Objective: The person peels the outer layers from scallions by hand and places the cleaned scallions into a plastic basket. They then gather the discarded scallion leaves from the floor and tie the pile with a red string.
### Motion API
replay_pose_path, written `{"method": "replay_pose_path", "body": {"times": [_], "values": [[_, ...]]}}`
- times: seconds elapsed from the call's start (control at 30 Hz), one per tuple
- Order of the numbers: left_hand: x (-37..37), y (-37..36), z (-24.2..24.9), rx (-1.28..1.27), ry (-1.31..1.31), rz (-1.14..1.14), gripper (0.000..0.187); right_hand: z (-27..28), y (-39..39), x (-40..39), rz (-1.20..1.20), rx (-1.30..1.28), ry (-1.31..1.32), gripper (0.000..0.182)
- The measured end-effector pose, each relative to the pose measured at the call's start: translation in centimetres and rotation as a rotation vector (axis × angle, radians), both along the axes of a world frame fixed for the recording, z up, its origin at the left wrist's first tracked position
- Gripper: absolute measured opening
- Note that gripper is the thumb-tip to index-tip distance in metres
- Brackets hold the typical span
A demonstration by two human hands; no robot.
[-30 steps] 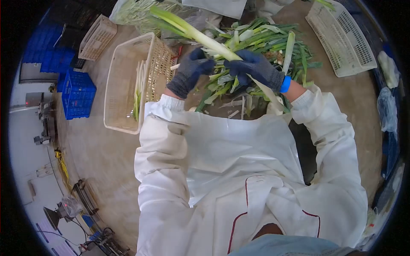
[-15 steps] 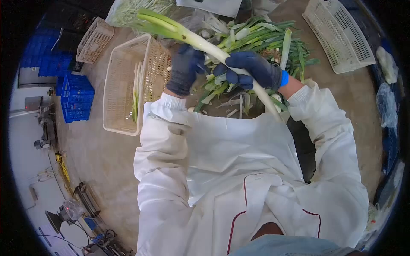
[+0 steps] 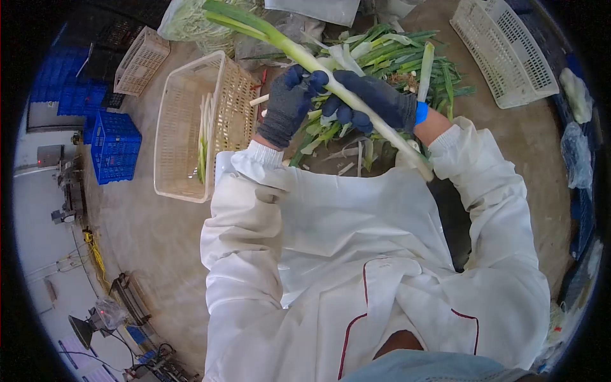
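A long leek (image 3: 347, 95) slants across in front of me, green leaves at the upper left and white shank at the lower right. My right hand (image 3: 375, 102), in a dark glove with a blue wristband, is closed around its shank. My left hand (image 3: 287, 105), also gloved, has its fingers curled and pinched against the shank higher up. Whether it grips a single outer layer there is hidden. Behind both hands lies a heap of green leek leaves and trimmings (image 3: 394, 54). A short pale stick-like piece (image 3: 259, 100) shows beside my left hand.
To the left, a cream perforated crate (image 3: 164, 137) holds several slim leeks (image 3: 204, 137). Another white crate (image 3: 503, 54) stands at the upper right. Farther left are a blue crate (image 3: 114, 146) and a small cream crate (image 3: 141, 60). A bag of greens (image 3: 207, 25) lies at the top.
My left hand has shifted slightly right and its fingers have come against the shank. The leek has moved a little, its white end lower and farther right.
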State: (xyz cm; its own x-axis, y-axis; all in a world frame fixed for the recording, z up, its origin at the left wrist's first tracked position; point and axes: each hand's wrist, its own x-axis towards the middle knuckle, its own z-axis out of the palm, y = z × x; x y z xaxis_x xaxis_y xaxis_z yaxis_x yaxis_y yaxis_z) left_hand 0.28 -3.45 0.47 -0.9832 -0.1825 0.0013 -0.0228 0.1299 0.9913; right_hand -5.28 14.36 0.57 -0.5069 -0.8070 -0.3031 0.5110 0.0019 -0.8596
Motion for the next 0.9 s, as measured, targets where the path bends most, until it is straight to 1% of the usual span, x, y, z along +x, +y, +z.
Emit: {"method": "replay_pose_path", "body": {"times": [0.07, 0.1, 0.17, 0.2, 0.27, 0.3, 0.37, 0.4, 0.43, 0.47, 0.5, 0.53, 0.57, 0.6, 0.67, 0.7, 0.73, 0.8, 0.83, 0.9], "values": [[-0.1, 0.8, -0.9, 0.141, 0.049, 0.072, 0.017, -0.3, 0.3, -1.0, 0.079, 0.069, 0.058, 0.050], [-0.1, 0.9, -0.9, 0.059, 0.042, 0.084, 0.016, -1.0, 0.3, -1.0, 0.095, 0.092, 0.151, 0.052], [-0.1, 1.1, -0.9, -0.101, 0.031, 0.106, 0.015, -1.2, -0.1, -0.2, -0.029, 0.146, 0.212, 0.054], [-0.1, 1.3, -0.6, -0.120, 0.041, 0.133, 0.014, -1.0, -0.2, -0.1, -0.090, 0.173, 0.246, 0.055], [0.0, 1.8, 0.2, -0.158, 0.065, 0.188, 0.013, -0.5, 0.1, -1.5, 0.051, 0.100, 0.174, 0.062], [0.0, 1.8, 0.3, -0.180, 0.132, 0.158, 0.013, -0.4, 0.2, -2.3, 0.121, 0.062, 0.135, 0.065], [0.2, 1.0, 0.6, -0.233, 0.262, 0.093, 0.012, -1.4, 0.6, -3.5, 0.414, -0.216, -0.403, 0.072], [-0.5, 0.0, -0.5, -0.323, 0.343, 0.162, 0.012, -1.8, 0.9, -3.8, 0.560, -0.353, -0.674, 0.075], [-1.7, -1.5, -2.5, -0.409, 0.423, 0.233, 0.012, -2.1, 1.4, -3.5, 0.603, -0.386, -0.544, 0.083], [-2.3, -2.8, -3.4, -0.494, 0.506, 0.306, 0.012, -1.7, 1.9, -3.2, 0.608, -0.357, -0.503, 0.083], [-2.1, -3.8, -1.6, -0.397, 0.324, 0.366, 0.010, -0.9, 2.4, -2.9, 0.615, -0.326, -0.461, 0.084], [-2.6, -5.6, -1.2, -0.521, 0.411, 0.395, 0.017, -0.4, 2.8, -2.5, 0.623, -0.295, -0.416, 0.084], [-2.5, -6.0, -0.5, -0.403, 0.329, 0.301, 0.015, -0.3, 3.0, -2.3, 0.524, -0.232, -0.248, 0.082], [-2.4, -6.1, 0.2, -0.289, 0.251, 0.206, 0.017, -0.4, 3.0, -2.0, 0.469, -0.199, -0.190, 0.080], [-2.6, -5.4, -2.1, -0.204, 0.197, -0.020, 0.035, -0.3, 2.5, -1.9, 0.365, -0.138, -0.074, 0.078], [-1.8, -3.8, -1.8, -0.212, 0.096, -0.078, 0.049, -0.1, 2.5, -2.0, 0.361, -0.155, 0.003, 0.072], [-1.5, -3.0, -1.2, -0.103, 0.074, -0.145, 0.048, 0.1, 2.3, -1.9, 0.303, -0.082, 0.038, 0.071], [-0.9, -2.5, 0.1, 0.146, -0.015, -0.091, 0.041, 0.3, 2.0, -1.7, 0.182, 0.063, 0.103, 0.069], [-0.8, -2.8, 0.3, 0.141, 0.029, -0.061, 0.038, 0.0, 1.8, -1.9, 0.162, 0.118, 0.110, 0.063], [-0.8, -3.5, 0.8, 0.133, 0.120, -0.002, 0.032, -0.4, 1.5, -1.5, 0.088, 0.141, 0.249, 0.058]]}}
